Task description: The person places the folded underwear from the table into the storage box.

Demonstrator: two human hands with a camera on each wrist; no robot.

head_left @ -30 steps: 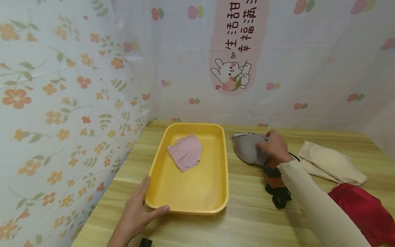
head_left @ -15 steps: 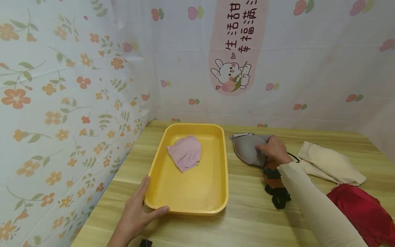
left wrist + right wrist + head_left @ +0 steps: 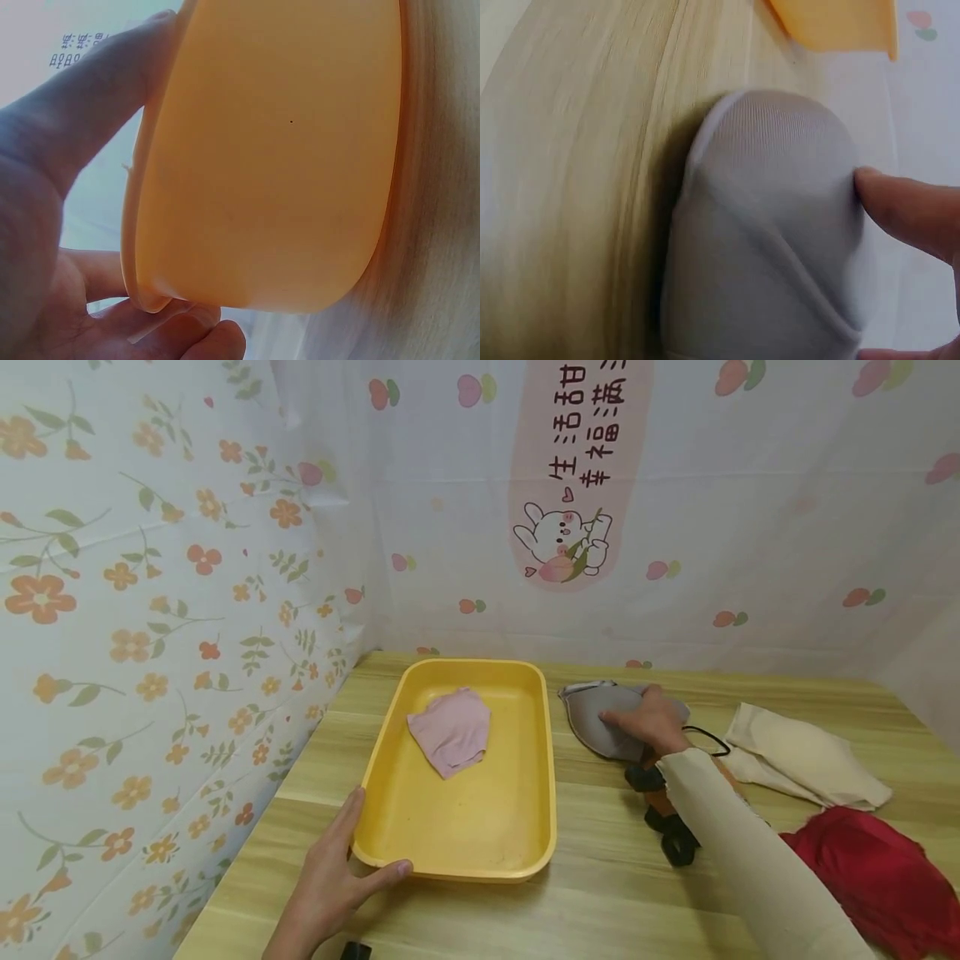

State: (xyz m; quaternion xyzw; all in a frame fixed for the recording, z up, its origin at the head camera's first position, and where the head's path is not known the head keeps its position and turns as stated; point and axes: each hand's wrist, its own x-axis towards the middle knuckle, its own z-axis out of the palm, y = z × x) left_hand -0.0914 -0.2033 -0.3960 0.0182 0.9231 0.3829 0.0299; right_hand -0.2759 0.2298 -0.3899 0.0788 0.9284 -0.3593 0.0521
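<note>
A grey bra (image 3: 592,718) with moulded cups lies at the back of the table, right of the yellow tub (image 3: 457,827). My right hand (image 3: 651,720) holds it from above, thumb on a cup; the right wrist view shows the thumb against the edge of the grey fabric (image 3: 772,217), the other fingers mostly hidden. At the near left corner of the tub, my left hand (image 3: 326,877) grips the rim. In the left wrist view the thumb lies along the rim and the fingers curl round the tub's wall (image 3: 270,165). Inside the tub is a folded pink garment (image 3: 453,731).
A folded cream garment (image 3: 813,752) lies to the right of my right hand. Nearer, partly behind the right sleeve (image 3: 757,852), is a red garment (image 3: 877,877). Patterned white curtains (image 3: 450,527) stand close behind and left of the wooden table (image 3: 600,902).
My right hand has shifted slightly left over the grey bra, uncovering more of its right end. The left hand and the tub have stayed in place.
</note>
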